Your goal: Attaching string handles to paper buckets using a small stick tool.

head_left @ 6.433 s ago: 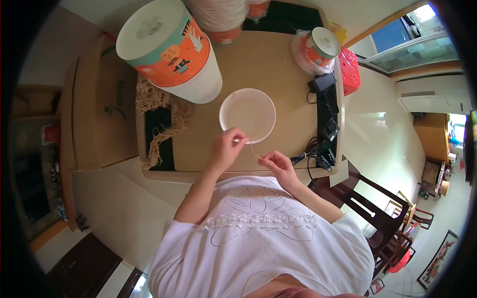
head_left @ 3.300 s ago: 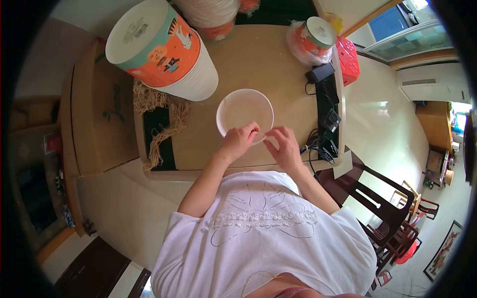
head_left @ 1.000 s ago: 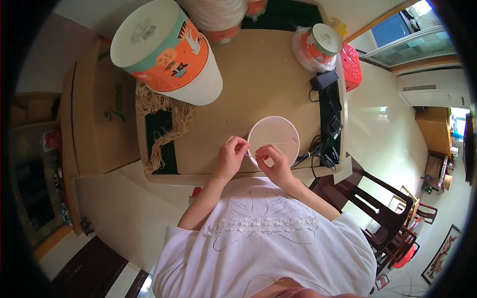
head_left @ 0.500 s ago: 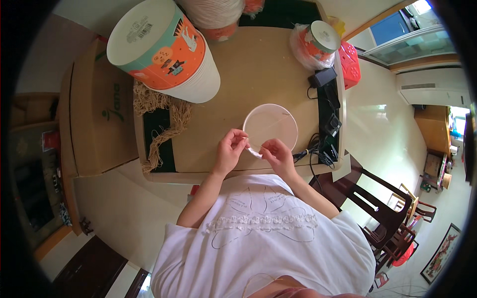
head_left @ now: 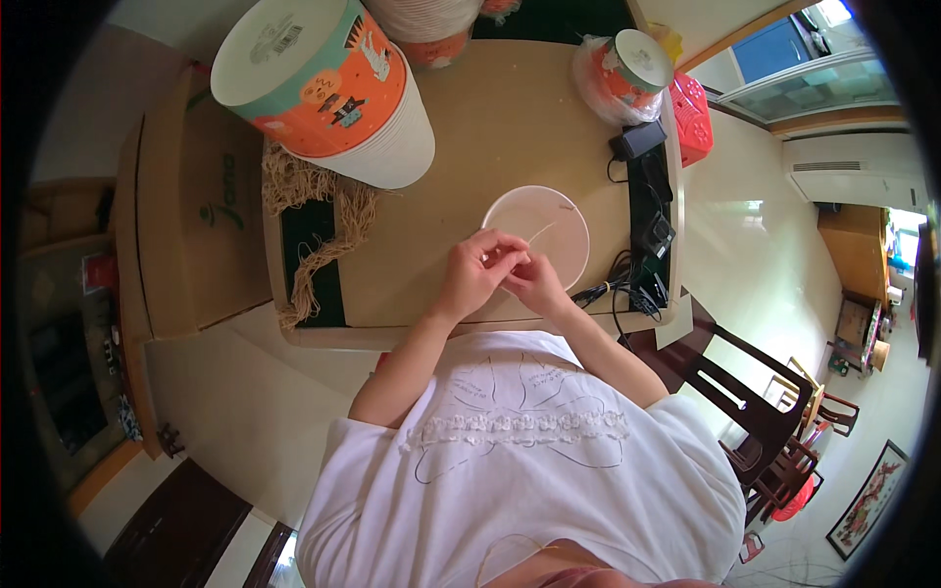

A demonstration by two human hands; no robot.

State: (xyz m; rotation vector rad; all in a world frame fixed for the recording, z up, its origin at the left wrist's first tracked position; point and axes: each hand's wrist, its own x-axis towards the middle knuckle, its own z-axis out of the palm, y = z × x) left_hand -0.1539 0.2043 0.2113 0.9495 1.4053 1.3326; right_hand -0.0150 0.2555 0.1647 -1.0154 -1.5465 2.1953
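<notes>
A white round paper tub (head_left: 567, 240) stands on the cardboard-covered table in front of me, its wide mouth facing up. A thin light string (head_left: 541, 232) runs across its mouth toward my fingers. My left hand (head_left: 477, 276) is closed in a pinch at the near rim. Right beside it, my right hand (head_left: 538, 284) pinches too, and the fingertips of both hands meet. The string goes in between them; its end is hidden by the fingers.
A tall stack of printed paper tubs (head_left: 343, 98) stands back left, beside tan string bundles (head_left: 343, 216). Back right are a plastic-wrapped tub stack (head_left: 627, 73) and a black power adapter (head_left: 637, 140). Black cables (head_left: 619, 284) lie right of the tub. Dark chairs (head_left: 735, 382) stand right.
My hands have come together from slightly apart, the left one moving right until the fingertips touch. The view has shifted a little, and the white piece at the near rim is now covered.
</notes>
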